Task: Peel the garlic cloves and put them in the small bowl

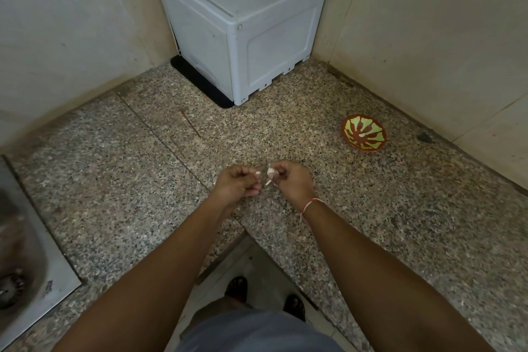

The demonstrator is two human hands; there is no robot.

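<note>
A speckled grey-brown granite countertop (371, 208) wraps an inside corner, and at its far side, pushed against the tiled walls, stands a pale grey square plastic box (243, 31) on a black mat. At the near left edge a stainless steel sink (20, 251) shows its drain. Far right, near the wall and well apart from the hands, sits the small round bowl, red-brown with a yellow-green leaf pattern (364, 133); nothing can be seen in it. Both hands meet over the counter's middle. The right hand (291, 180), with a red-and-white thread at its wrist, has its fingers curled and pinches a small white garlic clove (271, 172). The left hand (238, 184), fingers also curled, pinches a thin strip of papery white skin (258, 173) just beside the clove. Peeling looks to be under way. To do it well, the right fingers should hold the clove steady near its root end while the left draws the skin away along its length, turning the clove as needed until it is bare, before carrying it far right to the bowl.
</note>
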